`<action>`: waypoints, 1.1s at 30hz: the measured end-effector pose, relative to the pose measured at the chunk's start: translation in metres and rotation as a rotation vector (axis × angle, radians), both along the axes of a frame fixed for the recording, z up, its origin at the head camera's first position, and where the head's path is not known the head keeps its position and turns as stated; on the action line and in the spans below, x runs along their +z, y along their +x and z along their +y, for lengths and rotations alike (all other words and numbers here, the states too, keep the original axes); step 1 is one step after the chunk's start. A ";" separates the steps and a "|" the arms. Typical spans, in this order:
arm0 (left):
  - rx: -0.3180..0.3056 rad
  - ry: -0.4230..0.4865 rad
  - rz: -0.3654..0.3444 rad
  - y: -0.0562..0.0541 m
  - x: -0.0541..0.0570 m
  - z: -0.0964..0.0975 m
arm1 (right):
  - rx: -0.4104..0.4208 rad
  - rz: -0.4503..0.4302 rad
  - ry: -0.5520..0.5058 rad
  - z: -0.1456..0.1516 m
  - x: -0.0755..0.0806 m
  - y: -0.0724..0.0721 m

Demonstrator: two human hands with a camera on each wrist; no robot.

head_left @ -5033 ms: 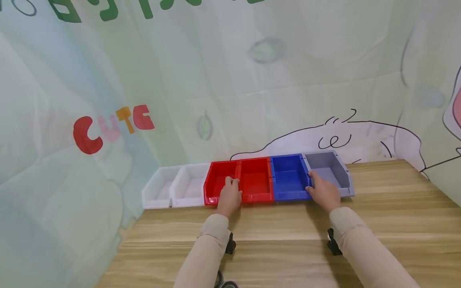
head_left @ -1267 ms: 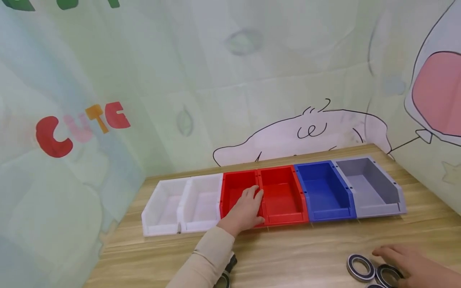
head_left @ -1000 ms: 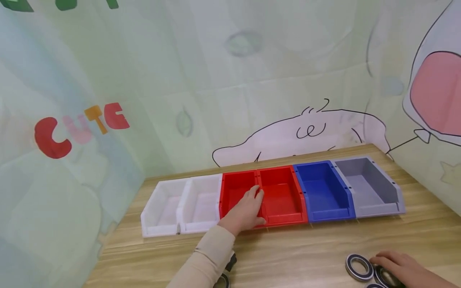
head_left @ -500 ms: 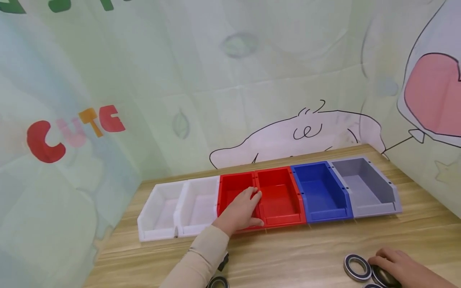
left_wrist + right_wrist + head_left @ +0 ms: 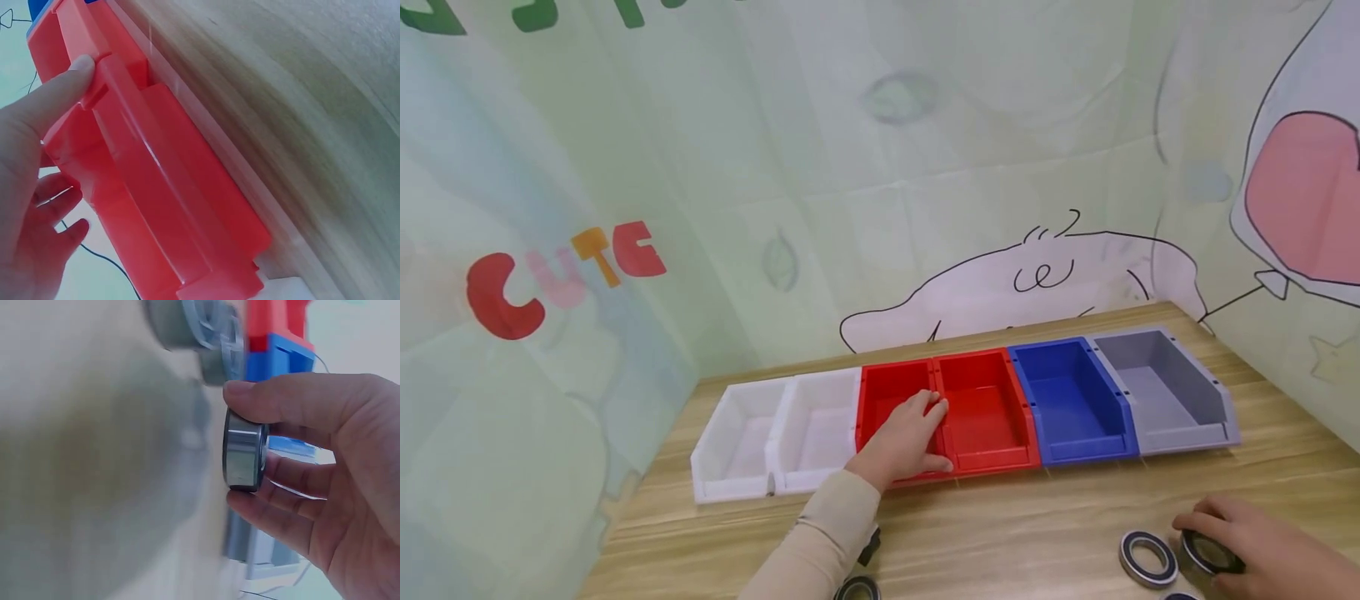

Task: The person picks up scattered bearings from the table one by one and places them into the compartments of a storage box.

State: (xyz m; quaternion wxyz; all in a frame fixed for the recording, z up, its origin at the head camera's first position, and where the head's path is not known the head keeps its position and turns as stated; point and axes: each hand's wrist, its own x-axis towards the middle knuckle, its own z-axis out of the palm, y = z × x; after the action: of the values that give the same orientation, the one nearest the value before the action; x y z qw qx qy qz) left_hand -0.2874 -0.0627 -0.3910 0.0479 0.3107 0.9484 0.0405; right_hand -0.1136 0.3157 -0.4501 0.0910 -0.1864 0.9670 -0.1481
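Observation:
My left hand [image 5: 904,437] rests on the divider between two red bins [image 5: 985,408]. In the left wrist view its thumb touches the front lip, while the other fingers lie loosely apart. At the lower right, my right hand [image 5: 1273,546] pinches a ball bearing [image 5: 242,453], a steel ring with dark seals, between thumb and fingers. In the head view that bearing is tilted, just above or at the table; contact is unclear. Beside it another bearing [image 5: 1156,580] lies flat, and a third is cut off by the bottom edge.
The red bins stand in a joined row with two white bins [image 5: 733,485], a blue bin [image 5: 1093,450] and a grey bin [image 5: 1187,437] on the wooden table [image 5: 1022,525]. Near my left forearm lies another bearing [image 5: 859,580]. A printed curtain [image 5: 737,167] hangs behind.
Five seconds ago both hands held the bin row, farther back. My right hand has since moved to the bearings and now tilts one up. The left hand has stayed on the red bins lately.

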 end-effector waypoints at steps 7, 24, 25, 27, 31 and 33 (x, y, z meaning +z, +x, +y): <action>-0.017 -0.008 0.039 -0.002 0.000 0.001 | 0.012 0.286 0.002 0.006 0.021 -0.011; -0.031 -0.015 0.074 -0.004 -0.002 0.003 | -0.109 0.186 0.058 0.022 0.064 -0.066; -0.032 -0.012 0.073 -0.003 -0.002 0.003 | -0.116 0.185 0.061 0.023 0.064 -0.069; -0.029 -0.010 0.072 -0.002 -0.002 0.002 | -0.130 0.177 0.071 0.022 0.065 -0.075; -0.021 -0.010 0.064 0.000 -0.001 0.000 | -0.131 0.186 0.109 0.022 0.065 -0.087; -0.024 -0.001 0.055 0.000 -0.002 0.001 | -0.133 0.188 0.135 0.022 0.065 -0.090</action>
State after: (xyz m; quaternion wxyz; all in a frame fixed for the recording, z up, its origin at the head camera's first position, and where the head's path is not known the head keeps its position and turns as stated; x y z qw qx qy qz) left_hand -0.2877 -0.0616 -0.3932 0.0224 0.3232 0.9456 0.0306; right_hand -0.2039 0.3375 -0.3849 0.0022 -0.1285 0.9892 -0.0704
